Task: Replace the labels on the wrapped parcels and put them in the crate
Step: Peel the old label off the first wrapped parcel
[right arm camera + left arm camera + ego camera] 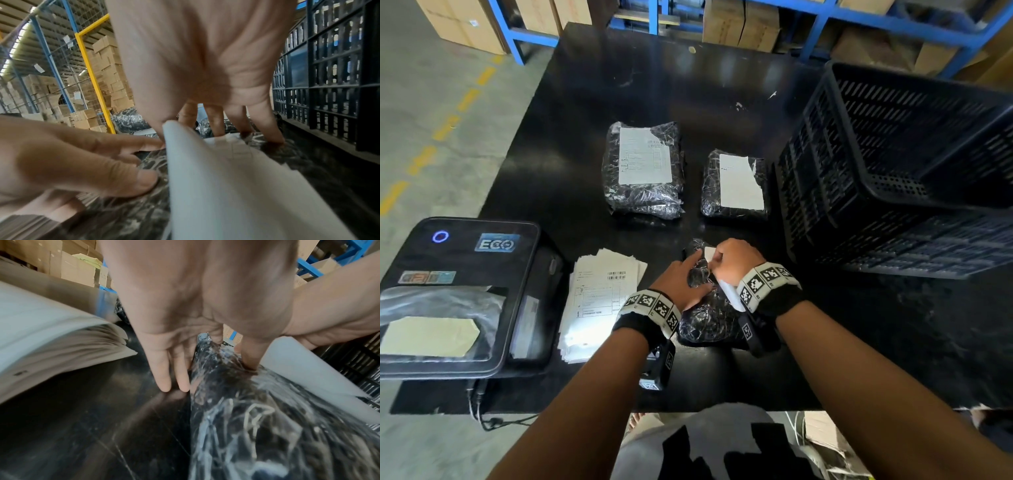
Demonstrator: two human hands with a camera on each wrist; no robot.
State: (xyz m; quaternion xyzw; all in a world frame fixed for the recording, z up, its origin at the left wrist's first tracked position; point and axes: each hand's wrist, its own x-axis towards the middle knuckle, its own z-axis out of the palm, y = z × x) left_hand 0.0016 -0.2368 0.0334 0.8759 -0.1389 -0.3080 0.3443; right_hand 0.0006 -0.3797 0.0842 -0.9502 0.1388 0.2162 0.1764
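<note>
- Both forearms come in from the bottom of the head view, each with a marker-covered wristband, and meet over the nearest wrapped parcel (709,318) at the front edge of the black table (585,120).
- Left hand (681,277) lies on the left side of that parcel, fingers straight and close together; in the left wrist view two fingertips (164,384) touch the tabletop right beside the wrap, so it's pressing, not gripping.
- Right hand (736,260) is on the white label (236,186), which curls up off the parcel. Thumb is against the lifted edge, the other fingers are planted on the wrap beyond it, spread a bit. Looks like a pinch on the label, but the far side of the edge is hidden.
- Just left of the hands sits a loose stack of printed labels (599,298), and left of that a black label printer (458,294) with an ECO sticker and a lit blue ring.
- Further back, two more wrapped parcels: a bigger one (643,171) with a printed label and a smaller one (736,185) with a torn blank-looking label.
- Black plastic crate (893,164) sits on the right of the table, just beside the smaller parcel. I can't see any parcel in it.
- Behind the table: blue racking (825,20) with cardboard boxes.
</note>
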